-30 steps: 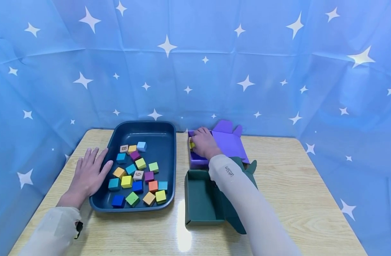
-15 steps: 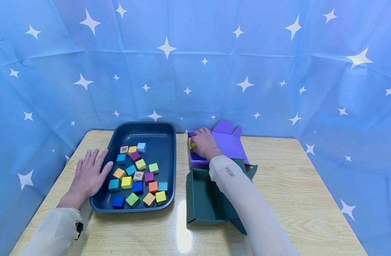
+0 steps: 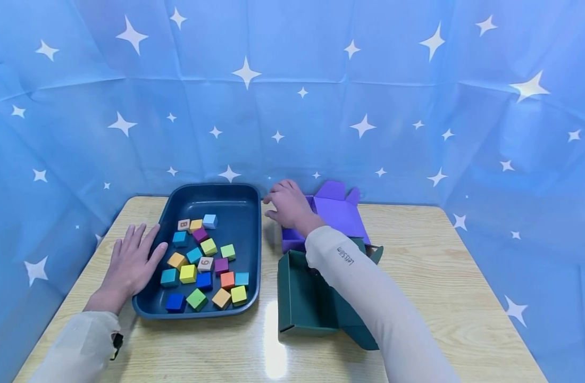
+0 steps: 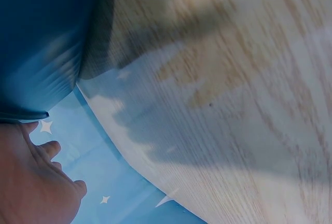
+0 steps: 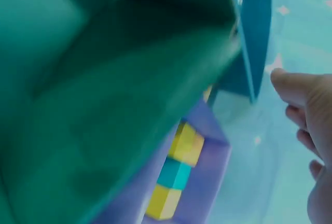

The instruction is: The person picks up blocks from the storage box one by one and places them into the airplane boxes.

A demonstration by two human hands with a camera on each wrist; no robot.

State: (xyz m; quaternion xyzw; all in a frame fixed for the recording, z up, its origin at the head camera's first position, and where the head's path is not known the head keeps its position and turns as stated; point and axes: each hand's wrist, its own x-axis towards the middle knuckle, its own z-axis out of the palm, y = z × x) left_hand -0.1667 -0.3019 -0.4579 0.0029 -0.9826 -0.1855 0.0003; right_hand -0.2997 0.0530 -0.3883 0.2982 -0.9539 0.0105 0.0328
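Note:
My left hand (image 3: 131, 263) lies with fingers spread at the left rim of a dark blue tray (image 3: 230, 206). Inside the tray are several coloured cubes, among them a light blue cube (image 3: 210, 221) and an orange-red cube (image 3: 227, 280). Over the left side of an open purple box (image 3: 292, 244) hovers my right hand (image 3: 289, 206), fingers pointing left and holding nothing. The right wrist view shows yellow cubes (image 5: 164, 201) and a teal cube (image 5: 174, 173) in a row inside that box; part of its inside is hidden in the head view.
An open dark green box (image 3: 307, 303) stands in front of the purple one, its lid folded out to the right under my right forearm. The wooden table (image 3: 455, 287) extends to the right. A blue star-patterned cloth (image 3: 292, 117) hangs behind.
My right hand has lifted out of the purple box and shifted left and back, leaving the yellow cube it was at. The green box has shifted slightly. My left hand stays put.

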